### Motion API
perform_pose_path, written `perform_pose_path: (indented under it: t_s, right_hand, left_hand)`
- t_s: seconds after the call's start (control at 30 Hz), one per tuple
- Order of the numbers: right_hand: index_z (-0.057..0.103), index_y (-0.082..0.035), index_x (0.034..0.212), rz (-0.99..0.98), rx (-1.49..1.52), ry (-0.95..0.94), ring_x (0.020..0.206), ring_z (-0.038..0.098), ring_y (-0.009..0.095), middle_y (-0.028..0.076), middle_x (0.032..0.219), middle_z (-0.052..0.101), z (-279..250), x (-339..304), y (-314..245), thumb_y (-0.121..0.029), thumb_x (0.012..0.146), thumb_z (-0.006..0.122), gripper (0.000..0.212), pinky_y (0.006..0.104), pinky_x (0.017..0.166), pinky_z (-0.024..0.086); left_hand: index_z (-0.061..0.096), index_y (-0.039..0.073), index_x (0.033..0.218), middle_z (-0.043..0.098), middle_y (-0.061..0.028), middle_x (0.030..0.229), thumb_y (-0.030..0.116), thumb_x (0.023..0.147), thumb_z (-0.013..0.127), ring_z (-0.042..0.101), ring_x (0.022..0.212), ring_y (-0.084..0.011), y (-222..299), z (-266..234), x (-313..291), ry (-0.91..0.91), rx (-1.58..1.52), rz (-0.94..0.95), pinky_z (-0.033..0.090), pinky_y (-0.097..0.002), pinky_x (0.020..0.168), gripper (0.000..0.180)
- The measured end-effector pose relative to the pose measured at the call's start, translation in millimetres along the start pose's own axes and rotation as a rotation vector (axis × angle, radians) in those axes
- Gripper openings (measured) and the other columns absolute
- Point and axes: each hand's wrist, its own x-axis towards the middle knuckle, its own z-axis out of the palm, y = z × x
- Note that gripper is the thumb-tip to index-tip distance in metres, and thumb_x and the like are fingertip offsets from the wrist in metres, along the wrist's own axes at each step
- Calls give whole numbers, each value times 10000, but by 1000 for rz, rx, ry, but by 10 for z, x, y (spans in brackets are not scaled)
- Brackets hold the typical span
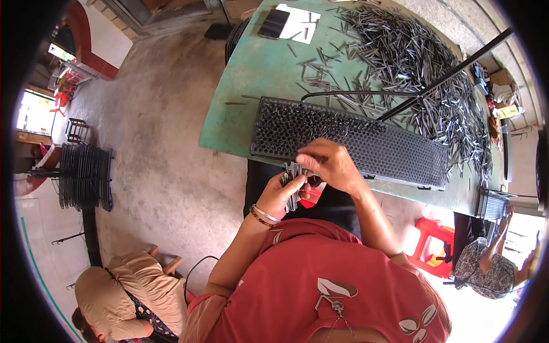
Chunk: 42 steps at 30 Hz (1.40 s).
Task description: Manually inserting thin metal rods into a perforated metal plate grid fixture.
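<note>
A bundle of thin grey metal strips (292,171) is gripped upright in my left hand (278,194), with the thumb across it. My right hand (331,166) reaches over the bundle's top, its thumb and fingers bent together there; what they hold, if anything, is hidden. Just beyond both hands lies a long black tray (394,154) with rows of round holes, at the near edge of the green table. Small pieces (309,120) stand in the holes of its left and middle part, while the right part shows bare holes.
A big heap of loose dark strips (412,51) covers the table's (240,80) far right. A phone (273,24) and white paper (300,26) lie far left. A black bar (452,74) slants above the tray. Other people sit lower left (137,286) and right (486,268), near a red stool (429,246).
</note>
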Motion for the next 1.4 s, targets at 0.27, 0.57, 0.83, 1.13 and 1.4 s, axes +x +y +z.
perform_pose_path:
  t_s: [0.27,0.57,0.83,1.13,1.4]
  right_hand:
    - [682,25,918,313,349,13,678,571,73,47,747,657,-81,-163,168,-162,834,691,205,232,593,464]
    - [668,16,979,184,126,342,707,592,76,52,792,673,-161,90,64,-160,861,665,212,223,653,478]
    - [663,-1,970,-10,-70,399,733,606,127,83,851,669,-75,180,114,-102,842,661,163,260,684,484]
    - [644,-6,929,-238,-275,300,863,612,314,134,911,644,-124,184,31,-74,817,636,131,368,767,483]
    - [644,-20,916,-343,-371,227,877,612,294,107,927,653,-171,196,27,-81,816,639,117,368,807,460]
  left_hand:
    - [592,-9,1032,623,-56,824,193,919,585,615,735,-142,-37,111,28,-30,87,-34,514,-276,678,232]
    - [596,-13,1113,601,-28,792,214,923,580,581,695,-107,-113,6,122,-9,69,-37,498,-256,637,297]
    - [599,-8,1113,597,-23,786,205,920,583,580,694,-108,-131,7,81,0,52,-65,498,-251,629,288]
    - [604,-2,1114,599,-17,784,197,923,575,580,672,-100,-114,18,69,22,50,-70,499,-237,612,277]
    - [608,5,1104,601,-18,776,202,928,568,580,657,-98,-129,-4,76,18,53,-83,495,-230,598,268]
